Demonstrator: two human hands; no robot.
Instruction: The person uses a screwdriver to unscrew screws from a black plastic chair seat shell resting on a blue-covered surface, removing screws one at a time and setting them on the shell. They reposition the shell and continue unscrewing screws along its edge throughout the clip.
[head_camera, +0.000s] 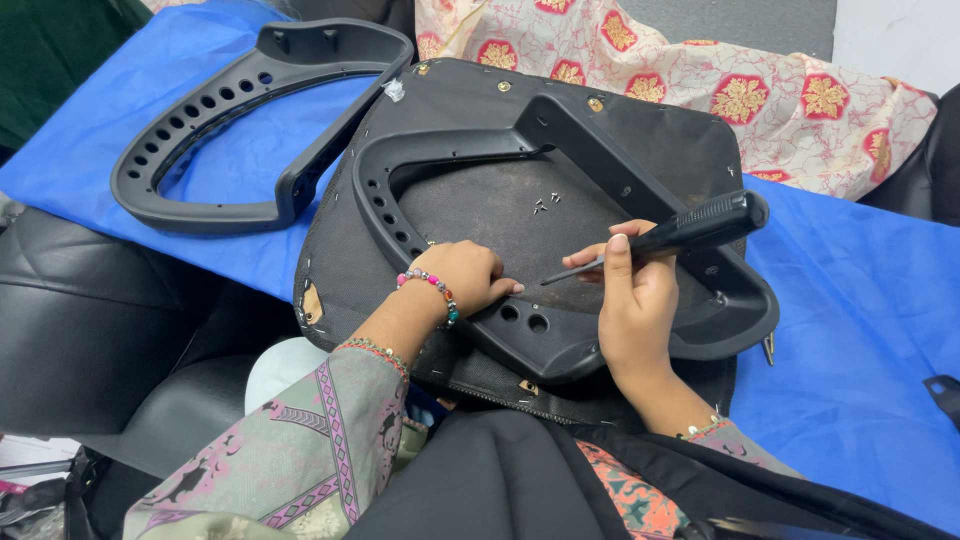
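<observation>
A black chair seat base (480, 205) lies upside down on a blue sheet, with a black plastic armrest loop (560, 330) resting on it. My left hand (465, 275), with a beaded bracelet on the wrist, presses on the near part of that armrest beside two round holes. My right hand (635, 295) grips a screwdriver (690, 232) with a black ribbed handle; its thin shaft points left and down toward the armrest near my left fingertips. A few small screws (545, 203) lie loose on the seat base inside the loop.
A second black armrest loop (250, 120) lies on the blue sheet (850, 330) at the upper left. A patterned cream and red cloth (760, 90) is bunched behind the seat. A black cushioned chair (90, 320) stands at the left, next to my lap.
</observation>
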